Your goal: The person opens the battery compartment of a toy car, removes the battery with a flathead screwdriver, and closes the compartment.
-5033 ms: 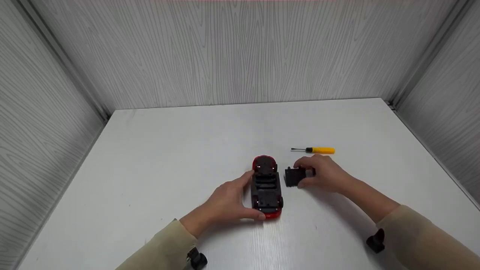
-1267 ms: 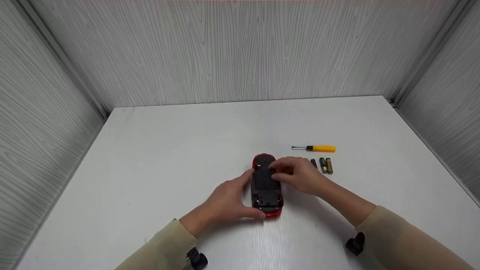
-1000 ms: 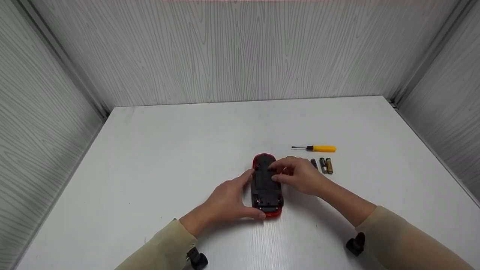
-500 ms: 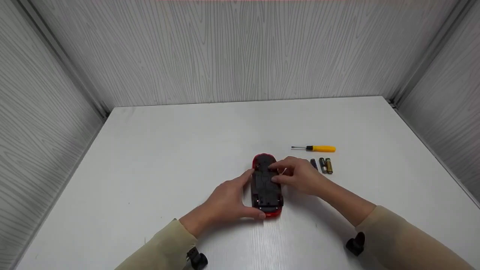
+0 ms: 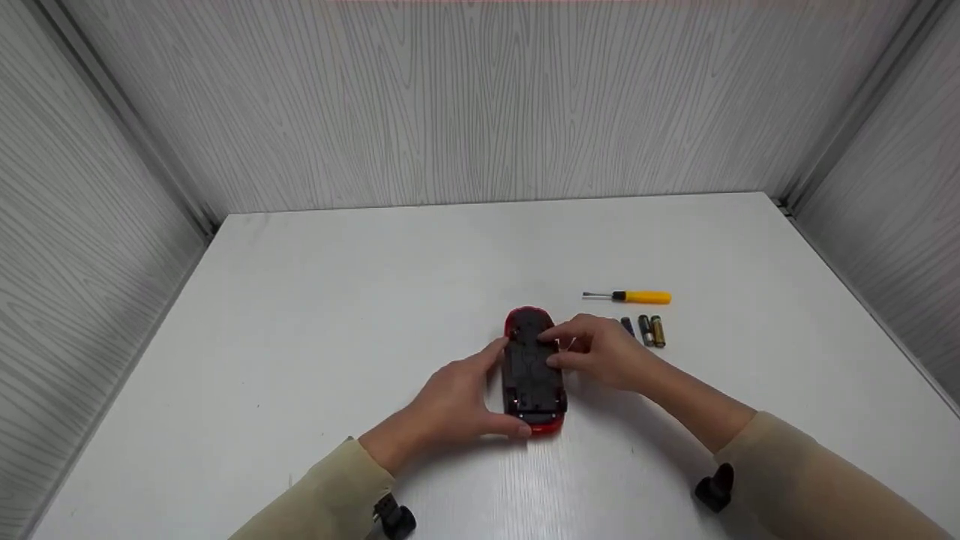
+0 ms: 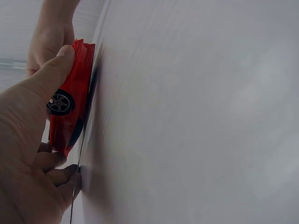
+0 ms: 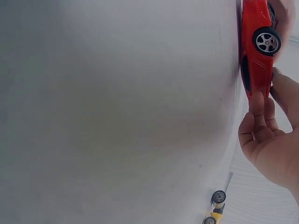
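Observation:
A red toy car [image 5: 534, 384] lies upside down on the white table, its black underside facing up. My left hand [image 5: 456, 399] grips it from the left, thumb at the near end and fingers along the far left side. The left wrist view has the car's red flank [image 6: 77, 88] between thumb and fingers. My right hand [image 5: 606, 352] rests thumb and a fingertip on the right part of the underside. In the right wrist view its other fingers [image 7: 259, 130] lie bent by the car's side. The black battery compartment area [image 5: 526, 366] looks covered and is partly hidden by that hand.
A screwdriver [image 5: 646, 298] with a yellow handle lies behind the right hand. Two batteries [image 5: 651, 331] lie side by side in front of it, and a dark blue one [image 5: 628, 325] is partly hidden by the hand. Wood-grain walls [image 5: 480, 105] enclose the table.
Five seconds ago the right hand held a black box-like part beside the car's open recess; since then the recess looks covered. Recently the middle panel turned from smooth to ridged. The left hand stays put.

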`<state>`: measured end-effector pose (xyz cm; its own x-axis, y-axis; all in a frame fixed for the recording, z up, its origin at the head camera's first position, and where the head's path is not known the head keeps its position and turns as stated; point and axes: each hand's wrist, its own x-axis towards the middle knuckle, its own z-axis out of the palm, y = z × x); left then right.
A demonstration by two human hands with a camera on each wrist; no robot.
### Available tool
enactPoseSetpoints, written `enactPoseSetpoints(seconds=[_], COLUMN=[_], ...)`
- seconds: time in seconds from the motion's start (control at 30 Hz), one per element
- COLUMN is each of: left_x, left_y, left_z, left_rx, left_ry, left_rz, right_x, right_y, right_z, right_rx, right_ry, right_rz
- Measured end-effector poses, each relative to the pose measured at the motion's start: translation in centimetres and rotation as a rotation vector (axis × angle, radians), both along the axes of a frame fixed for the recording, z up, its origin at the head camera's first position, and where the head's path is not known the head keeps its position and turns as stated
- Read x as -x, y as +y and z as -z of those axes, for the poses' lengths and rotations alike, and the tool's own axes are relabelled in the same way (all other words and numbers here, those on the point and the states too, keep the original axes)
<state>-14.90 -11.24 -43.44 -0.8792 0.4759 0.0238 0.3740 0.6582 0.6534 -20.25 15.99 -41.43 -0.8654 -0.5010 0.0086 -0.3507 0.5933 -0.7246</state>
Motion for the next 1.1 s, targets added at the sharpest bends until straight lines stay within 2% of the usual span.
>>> enactPoseSetpoints(seconds=[0.2, 0.37, 0.73, 1.1], left_x=[0.09, 0.08, 0.00, -0.05], left_y=[0.04, 0.03, 0.07, 0.20], left_z=[0.01, 0.07, -0.08, -0.02], left_rx=[-0.013, -0.020, -0.008, 0.002], left_ry=[0.009, 0.014, -0.012, -0.014], left_rz=[0.006, 0.009, 0.000, -0.011], right_x=[0.05, 0.06, 0.05, -0.22], right_y=[0.11, 0.21, -0.01, -0.05], right_z=[-0.05, 0.02, 0.18, 0.35], right_rx=[-0.032, -0.013, -0.054, -0.023], right_ry=[0.013, 0.016, 0.014, 0.013], right_rz=[-0.002, -0.023, -0.021, -0.011])
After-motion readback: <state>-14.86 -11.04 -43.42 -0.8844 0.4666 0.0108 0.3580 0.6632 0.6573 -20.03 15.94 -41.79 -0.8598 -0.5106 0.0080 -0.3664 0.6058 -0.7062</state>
